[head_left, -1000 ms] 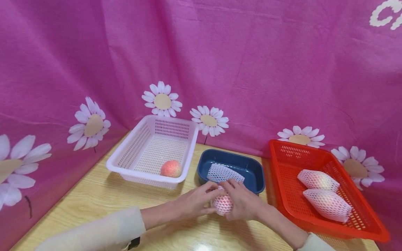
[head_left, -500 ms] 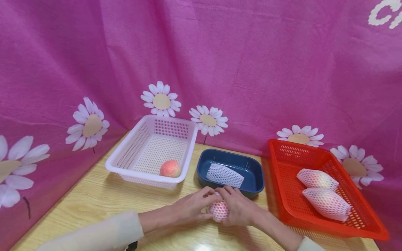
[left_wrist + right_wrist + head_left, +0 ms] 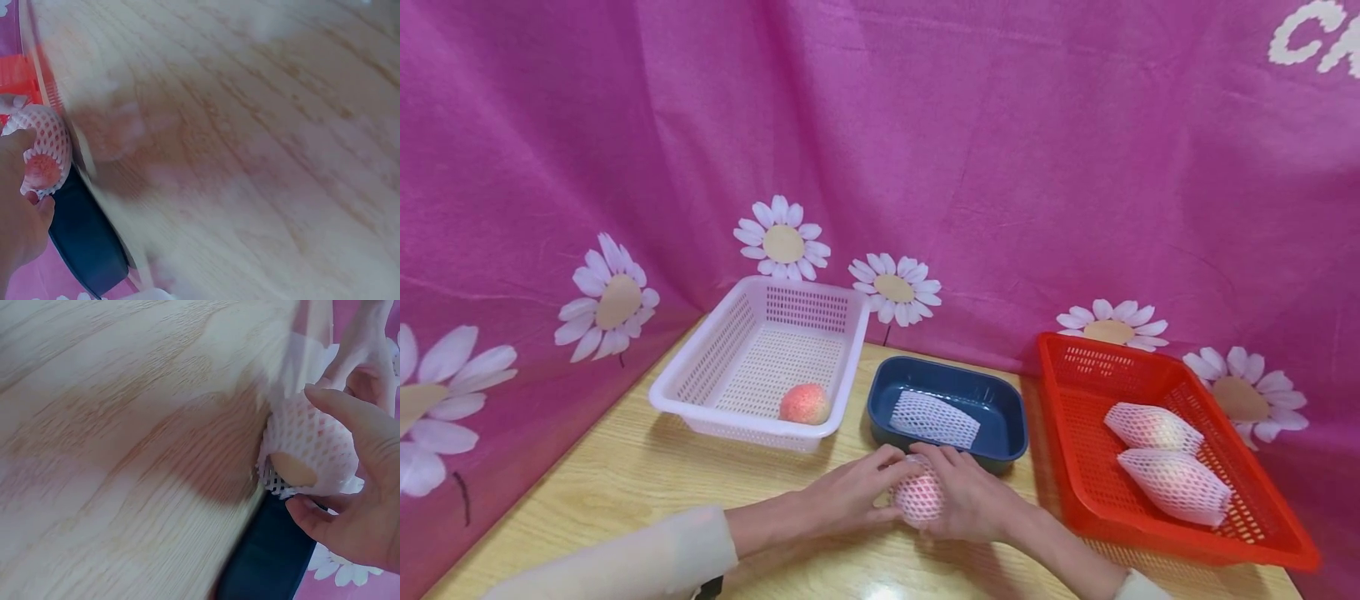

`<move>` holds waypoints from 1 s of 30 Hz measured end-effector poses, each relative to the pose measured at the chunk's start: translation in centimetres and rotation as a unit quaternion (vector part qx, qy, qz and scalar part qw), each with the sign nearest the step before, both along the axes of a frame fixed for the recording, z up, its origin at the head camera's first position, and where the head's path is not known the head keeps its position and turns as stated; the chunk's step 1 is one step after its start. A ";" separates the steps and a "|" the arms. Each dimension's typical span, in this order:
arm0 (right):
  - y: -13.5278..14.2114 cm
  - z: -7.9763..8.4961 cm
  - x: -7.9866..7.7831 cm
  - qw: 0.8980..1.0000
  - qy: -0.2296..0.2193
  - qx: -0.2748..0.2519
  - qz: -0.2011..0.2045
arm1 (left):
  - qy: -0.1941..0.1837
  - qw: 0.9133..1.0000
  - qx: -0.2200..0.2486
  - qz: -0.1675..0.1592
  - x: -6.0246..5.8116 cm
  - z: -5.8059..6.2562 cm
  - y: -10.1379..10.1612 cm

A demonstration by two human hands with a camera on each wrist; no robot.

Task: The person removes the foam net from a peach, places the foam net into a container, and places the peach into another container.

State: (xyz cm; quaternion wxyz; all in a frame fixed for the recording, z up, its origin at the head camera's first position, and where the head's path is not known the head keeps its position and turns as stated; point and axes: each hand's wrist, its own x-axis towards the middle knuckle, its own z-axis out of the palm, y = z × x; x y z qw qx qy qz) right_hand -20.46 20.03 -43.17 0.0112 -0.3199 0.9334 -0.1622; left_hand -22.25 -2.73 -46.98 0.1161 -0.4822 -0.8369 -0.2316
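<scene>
Between both hands, over the near side of the table, is a pink-red peach (image 3: 919,502) in a white foam net sleeve (image 3: 307,439). My left hand (image 3: 850,492) grips its left side, with fingers over the top. From the right, my right hand (image 3: 968,497) holds it with curled fingers and thumb. The right wrist view shows bare fruit (image 3: 294,470) through the sleeve's open end. Just beyond the hands, a flat foam net (image 3: 934,419) lies in a dark blue tub (image 3: 1000,454).
At the back left a white basket (image 3: 681,398) holds one bare peach (image 3: 805,404). A red basket (image 3: 1067,467) on the right holds two netted peaches, one in front (image 3: 1176,486) and one behind (image 3: 1153,427). A pink flowered cloth (image 3: 985,167) hangs behind the wooden table (image 3: 617,483).
Both hands have drawn the netted peach slightly toward me and left, away from the tub. More of the net in the tub shows. The sleeve now covers the peach's upper side more visibly.
</scene>
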 end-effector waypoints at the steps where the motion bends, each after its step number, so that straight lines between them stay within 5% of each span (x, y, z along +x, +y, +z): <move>1: 0.2 0.0 0.0 1.000 -0.006 -0.002 -0.005 | 0.000 1.000 0.002 0.001 0.0 0.0 -0.1; 9: 1.8 0.5 0.3 0.996 -0.070 -0.030 -0.039 | -0.027 1.000 0.002 0.008 -0.1 0.0 -0.8; 20: 4.2 0.5 1.1 0.994 -0.070 -0.037 -0.069 | -0.069 0.996 -0.039 0.038 -0.1 -0.1 -1.6; 30: 6.3 0.5 2.3 0.994 -0.052 -0.011 -0.095 | -0.066 0.996 -0.031 0.050 -0.1 -0.4 -2.1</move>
